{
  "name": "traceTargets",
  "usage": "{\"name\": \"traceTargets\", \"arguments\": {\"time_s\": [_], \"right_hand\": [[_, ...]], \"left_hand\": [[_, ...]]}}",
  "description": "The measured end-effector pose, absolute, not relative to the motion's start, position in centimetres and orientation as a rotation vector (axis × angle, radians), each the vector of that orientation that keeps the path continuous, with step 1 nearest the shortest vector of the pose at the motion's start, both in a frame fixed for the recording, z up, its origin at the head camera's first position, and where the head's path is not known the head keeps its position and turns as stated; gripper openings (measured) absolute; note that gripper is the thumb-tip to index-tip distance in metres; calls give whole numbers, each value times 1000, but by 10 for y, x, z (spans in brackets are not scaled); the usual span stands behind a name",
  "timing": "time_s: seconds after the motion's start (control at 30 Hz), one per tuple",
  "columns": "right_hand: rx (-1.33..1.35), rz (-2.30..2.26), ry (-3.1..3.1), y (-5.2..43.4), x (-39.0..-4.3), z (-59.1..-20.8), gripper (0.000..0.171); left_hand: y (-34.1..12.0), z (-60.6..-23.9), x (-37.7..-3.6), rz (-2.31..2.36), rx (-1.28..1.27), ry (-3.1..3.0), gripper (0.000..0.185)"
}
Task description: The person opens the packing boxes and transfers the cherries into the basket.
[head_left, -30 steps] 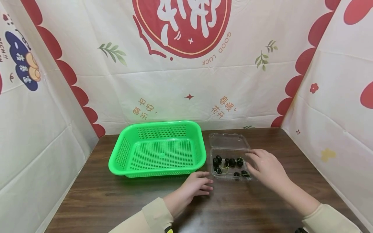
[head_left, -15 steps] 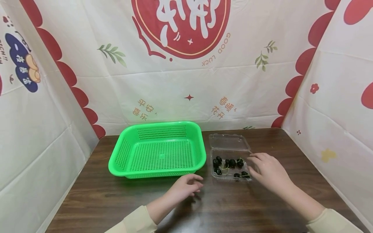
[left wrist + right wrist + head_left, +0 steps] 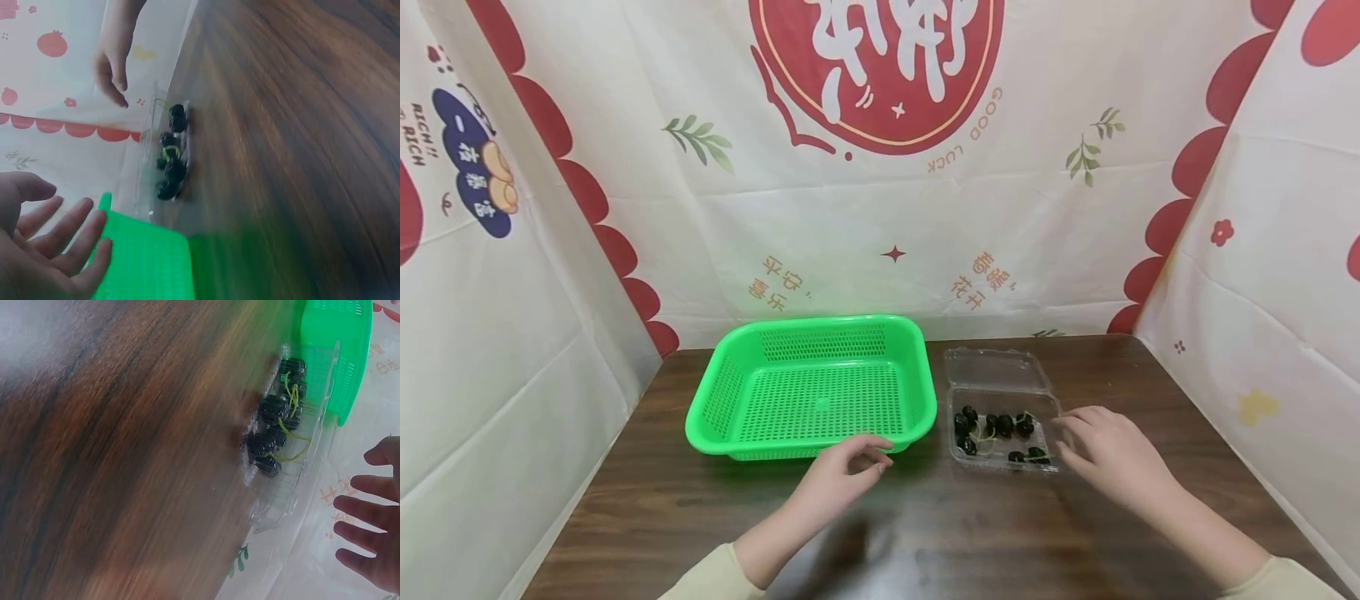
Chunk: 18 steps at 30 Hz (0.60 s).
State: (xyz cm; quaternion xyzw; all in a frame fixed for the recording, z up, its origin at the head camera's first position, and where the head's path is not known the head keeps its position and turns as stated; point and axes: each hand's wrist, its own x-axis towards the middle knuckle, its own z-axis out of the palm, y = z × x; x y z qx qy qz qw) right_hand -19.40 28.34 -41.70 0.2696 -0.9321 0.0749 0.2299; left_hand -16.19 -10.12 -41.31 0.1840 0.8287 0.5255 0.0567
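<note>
- Worktop (image 3: pixel 985 542): carrying everything; a wide bare stretch is lying in front, giving moving room.
- Green basket (image 3: pixel 822 407): sitting left of the container; its raised rim is calling for lift when crossing.
- Clear clamshell container (image 3: pixel 991 457): lying just right of the basket, its lid (image 3: pixel 997 372) folding back.
- Left hand (image 3: pixel 844 477): hovering near the basket, grasping nothing.
- Right hand (image 3: pixel 1108 454): reaching to the container's right edge, fingers relaxed, gripping nothing; contact unclear.
- Black grapes (image 3: pixel 1005 426): resting inside the container. Step seems to be approaching; next move is probably needing a light pinch.
</note>
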Motion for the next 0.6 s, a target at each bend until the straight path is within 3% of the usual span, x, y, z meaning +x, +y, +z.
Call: {"name": "traceTargets", "arguments": {"time_s": [0.33, 0.6], "right_hand": [[802, 216, -2577, 290, -190, -421, 26], [799, 187, -2631, 294, -191, -421, 25]], "left_hand": [[-138, -407, -164, 1578, 528, 2852, 26], [-166, -408, -194, 1256, 767, 3286, 26]]}}
